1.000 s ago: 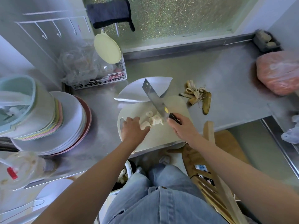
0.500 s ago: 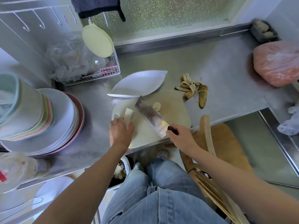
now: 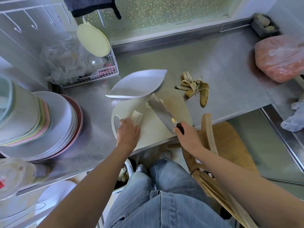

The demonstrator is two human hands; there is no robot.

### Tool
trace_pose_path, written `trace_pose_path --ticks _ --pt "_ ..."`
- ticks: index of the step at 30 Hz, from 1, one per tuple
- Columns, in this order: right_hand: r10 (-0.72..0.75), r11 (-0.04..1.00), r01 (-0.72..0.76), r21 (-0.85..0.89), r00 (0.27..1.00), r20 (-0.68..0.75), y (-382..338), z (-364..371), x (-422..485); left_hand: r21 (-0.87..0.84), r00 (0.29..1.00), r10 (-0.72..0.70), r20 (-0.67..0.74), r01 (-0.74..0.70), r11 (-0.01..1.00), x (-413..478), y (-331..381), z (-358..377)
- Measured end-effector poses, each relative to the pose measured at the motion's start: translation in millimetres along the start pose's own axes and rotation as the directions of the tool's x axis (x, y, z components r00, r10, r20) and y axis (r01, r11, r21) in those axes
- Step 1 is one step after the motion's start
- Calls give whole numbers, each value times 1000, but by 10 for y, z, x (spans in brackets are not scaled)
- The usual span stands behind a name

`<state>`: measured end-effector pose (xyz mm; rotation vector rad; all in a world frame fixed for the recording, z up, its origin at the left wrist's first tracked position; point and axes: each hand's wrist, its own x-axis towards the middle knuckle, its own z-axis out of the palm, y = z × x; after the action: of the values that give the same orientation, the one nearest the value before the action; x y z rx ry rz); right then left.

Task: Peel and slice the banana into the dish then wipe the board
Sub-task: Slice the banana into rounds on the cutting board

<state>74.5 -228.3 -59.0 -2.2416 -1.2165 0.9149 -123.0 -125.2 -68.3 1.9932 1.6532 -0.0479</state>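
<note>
Steel knife (image 3: pixel 161 111): the right grip (image 3: pixel 189 139) is clamped on its dark handle. The blade runs up and left from that grip, with its tip at the rim of the dish (image 3: pixel 138 84).
Step in hand: probably moving cut banana off the board (image 3: pixel 151 130) into the dish, which looks bare.
Banana slices (image 3: pixel 148 105): beside the blade's far end, well ahead of the right grip and just short of the dish.
Pale piece (image 3: pixel 136 116): likely the uncut remainder, touching the left grip's fingertips.
Left grip (image 3: pixel 128 134): rests on the board. I cannot tell whether it pinches the piece or only steadies it.
Next move: likely a flat blade to nudge the slices over the rim, then cutting the remainder.
Peel (image 3: pixel 195 89): on the worktop, up and right of the right grip and off the board.
</note>
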Motion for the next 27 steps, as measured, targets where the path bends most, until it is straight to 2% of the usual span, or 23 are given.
trace_pose_path --ticks 7,11,16,19,24,27 --pt "35 999 -34 18 997 -67 -40 -49 68 18 1000 -8 24 8 1000 29 0 -3" --pt "-27 993 31 111 999 -37 -72 18 14 23 1000 -10 22 10 1000 27 4 -6" --pt "-47 995 45 90 999 26 -113 119 33 27 1000 -16 25 15 1000 22 10 -20" --pt "-22 999 21 38 999 35 -110 120 83 40 1000 -15 26 14 999 31 20 -16" --pt "89 994 -86 66 995 -46 10 -19 109 52 1000 -11 19 10 999 33 22 -12" --pt "60 997 -57 56 996 -61 -18 -25 82 54 1000 -11 23 10 999 28 26 -14"
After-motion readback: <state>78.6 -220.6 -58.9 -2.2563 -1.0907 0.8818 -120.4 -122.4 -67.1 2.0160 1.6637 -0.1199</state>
